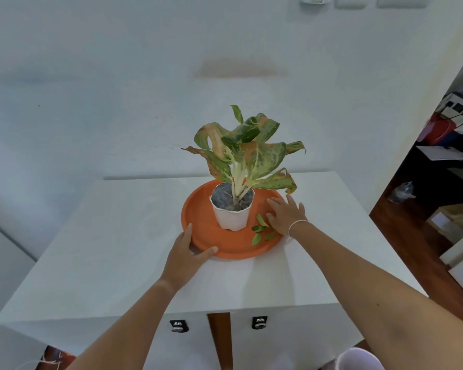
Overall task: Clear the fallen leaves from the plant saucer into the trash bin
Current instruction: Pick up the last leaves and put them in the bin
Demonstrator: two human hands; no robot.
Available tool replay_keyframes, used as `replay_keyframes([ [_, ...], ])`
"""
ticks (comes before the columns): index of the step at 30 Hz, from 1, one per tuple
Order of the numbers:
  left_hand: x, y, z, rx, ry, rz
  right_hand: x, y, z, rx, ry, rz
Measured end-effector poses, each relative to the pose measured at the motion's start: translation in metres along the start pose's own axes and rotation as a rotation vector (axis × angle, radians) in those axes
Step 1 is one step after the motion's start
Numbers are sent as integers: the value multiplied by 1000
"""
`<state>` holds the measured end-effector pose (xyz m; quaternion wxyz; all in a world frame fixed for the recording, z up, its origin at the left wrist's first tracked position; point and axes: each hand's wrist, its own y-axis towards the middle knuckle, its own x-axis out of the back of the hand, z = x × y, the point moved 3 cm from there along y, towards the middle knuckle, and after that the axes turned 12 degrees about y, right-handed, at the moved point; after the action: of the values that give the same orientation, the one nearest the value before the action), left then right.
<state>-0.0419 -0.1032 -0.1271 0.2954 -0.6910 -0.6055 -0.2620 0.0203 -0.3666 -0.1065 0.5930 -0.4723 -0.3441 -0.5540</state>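
An orange round saucer (198, 231) sits on a white cabinet top, with a white pot (231, 216) holding a green-and-brown leafy plant (247, 153) in its middle. Several small green fallen leaves (259, 228) lie in the saucer's right front part. My left hand (189, 253) grips the saucer's front-left rim, thumb over the edge. My right hand (286, 214) reaches into the saucer's right side, fingers spread, fingertips touching the leaves. A pale rounded rim, possibly the trash bin (358, 360), shows at the bottom right edge.
The white cabinet top (118, 249) stands against a white wall; two drawer handles (179, 325) are on its front. To the right is a dark wooden floor with boxes and bags (439, 129). Light switches (350, 1) are on the wall above.
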Motion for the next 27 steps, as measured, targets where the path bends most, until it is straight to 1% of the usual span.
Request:
replay_keyframes([
  [3,-1,0,2,-3,1,-17,0,10,4,28,-45,18],
  [10,-1,-1,1,-40,17,-83,-3,20,8,31,-105,68],
  [14,-1,-3,1,-44,28,-91,-6,13,12,61,-92,41],
  [17,-1,-4,0,-42,26,-96,-8,2,16,103,-90,53],
  [23,0,-7,-4,-37,23,-98,-13,-23,30,102,-98,51],
  [27,1,-8,-5,-34,29,-86,-15,-30,40,24,66,65],
])
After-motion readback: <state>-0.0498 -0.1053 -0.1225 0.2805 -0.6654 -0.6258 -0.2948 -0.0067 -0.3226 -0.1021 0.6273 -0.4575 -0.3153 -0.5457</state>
